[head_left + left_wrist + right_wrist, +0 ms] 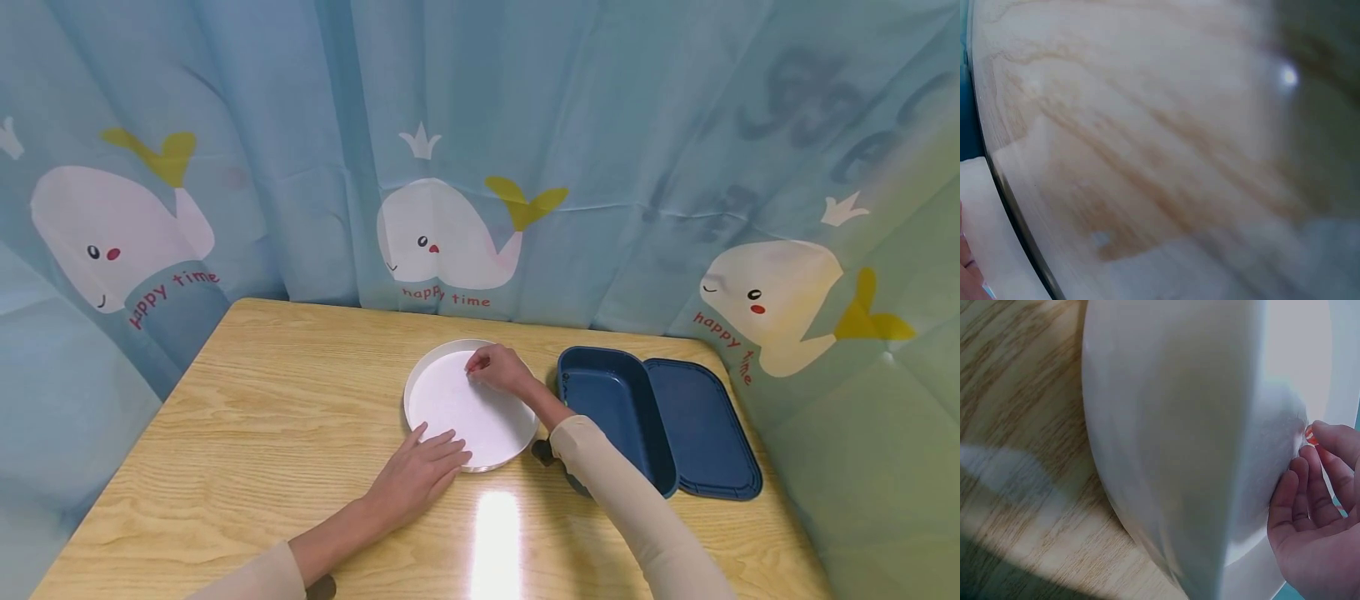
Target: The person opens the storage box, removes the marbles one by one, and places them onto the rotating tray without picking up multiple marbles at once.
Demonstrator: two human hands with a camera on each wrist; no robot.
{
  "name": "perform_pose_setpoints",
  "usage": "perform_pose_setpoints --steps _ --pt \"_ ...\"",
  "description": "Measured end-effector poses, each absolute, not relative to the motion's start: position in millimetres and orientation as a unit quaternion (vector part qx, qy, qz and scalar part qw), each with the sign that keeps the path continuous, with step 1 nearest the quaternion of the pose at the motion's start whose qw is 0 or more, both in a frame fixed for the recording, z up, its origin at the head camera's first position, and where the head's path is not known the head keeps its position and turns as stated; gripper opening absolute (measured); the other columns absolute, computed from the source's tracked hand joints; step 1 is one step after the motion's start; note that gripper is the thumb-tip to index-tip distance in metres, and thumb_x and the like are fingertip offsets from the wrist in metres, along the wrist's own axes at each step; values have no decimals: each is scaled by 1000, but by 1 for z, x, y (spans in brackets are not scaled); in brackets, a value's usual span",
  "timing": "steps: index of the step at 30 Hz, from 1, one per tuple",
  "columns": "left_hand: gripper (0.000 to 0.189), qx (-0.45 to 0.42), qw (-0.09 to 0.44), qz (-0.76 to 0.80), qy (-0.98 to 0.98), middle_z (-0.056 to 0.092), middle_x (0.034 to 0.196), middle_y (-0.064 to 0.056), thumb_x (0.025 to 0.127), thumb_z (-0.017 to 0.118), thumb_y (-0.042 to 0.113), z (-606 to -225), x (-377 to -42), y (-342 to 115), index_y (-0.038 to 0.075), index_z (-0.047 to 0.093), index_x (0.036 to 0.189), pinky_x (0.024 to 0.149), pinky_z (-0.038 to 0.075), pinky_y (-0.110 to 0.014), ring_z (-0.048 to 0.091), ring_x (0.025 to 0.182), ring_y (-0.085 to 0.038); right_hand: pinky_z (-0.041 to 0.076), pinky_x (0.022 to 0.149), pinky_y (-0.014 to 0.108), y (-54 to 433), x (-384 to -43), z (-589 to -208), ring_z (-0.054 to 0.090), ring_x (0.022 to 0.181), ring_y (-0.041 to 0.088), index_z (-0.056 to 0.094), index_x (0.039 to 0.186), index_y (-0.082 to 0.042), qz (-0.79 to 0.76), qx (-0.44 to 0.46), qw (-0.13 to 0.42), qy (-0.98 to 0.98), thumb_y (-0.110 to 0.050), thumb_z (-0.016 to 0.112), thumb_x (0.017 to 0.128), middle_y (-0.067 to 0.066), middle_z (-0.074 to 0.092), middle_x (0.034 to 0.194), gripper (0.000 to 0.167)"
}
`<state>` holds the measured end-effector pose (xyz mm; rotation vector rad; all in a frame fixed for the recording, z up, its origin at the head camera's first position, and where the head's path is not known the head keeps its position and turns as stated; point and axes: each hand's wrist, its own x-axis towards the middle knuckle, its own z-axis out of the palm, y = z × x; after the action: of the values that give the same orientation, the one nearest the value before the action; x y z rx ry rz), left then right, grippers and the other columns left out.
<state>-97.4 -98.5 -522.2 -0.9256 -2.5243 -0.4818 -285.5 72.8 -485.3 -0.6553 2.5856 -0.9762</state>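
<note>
A round white shallow tray (442, 400) lies on the table. My right hand (498, 368) reaches over its far side, thumb and index finger pinching a small orange-red loop (1311, 435) close over the tray floor. The loop is mostly covered by the fingertips, and I cannot tell its kind. My left hand (420, 471) rests with straight, spread fingers across the tray's near-left rim. In the left wrist view only the edges of some fingers (969, 275) show beside the white rim (997, 219).
Right of the tray stands a deep navy blue box (618, 408), partly behind my right forearm. A flat navy lid (705, 429) lies against its right side. The wooden table (300, 375) ends at a blue curtain (300, 167) printed with whales.
</note>
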Motion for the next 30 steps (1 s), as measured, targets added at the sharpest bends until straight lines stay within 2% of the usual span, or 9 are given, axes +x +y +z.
perform_pose_setpoints --steps 15,23,30 --pt "26 -333 194 -173 -907 68 125 -5 95 65 18 -523 -97 -99 14 72 119 106 37 -58 58 124 -24 46 64 23 76 -287 -477 58 77 14 75 95 -4 -355 -220 143 897 -5 75 88 1 68 83 7" --pt "26 -332 197 -166 -908 68 125 -5 95 64 19 -522 -98 -98 15 72 119 106 37 -58 58 124 -25 53 76 30 90 -295 -461 65 92 23 74 105 -1 -386 -206 142 888 -6 72 90 6 69 92 15" --pt "25 -330 199 -165 -908 69 124 -5 94 64 18 -521 -97 -98 16 73 118 106 37 -57 58 124 -25 55 83 36 111 -297 -443 64 99 27 71 115 1 -397 -198 144 884 -10 70 94 9 67 99 24"
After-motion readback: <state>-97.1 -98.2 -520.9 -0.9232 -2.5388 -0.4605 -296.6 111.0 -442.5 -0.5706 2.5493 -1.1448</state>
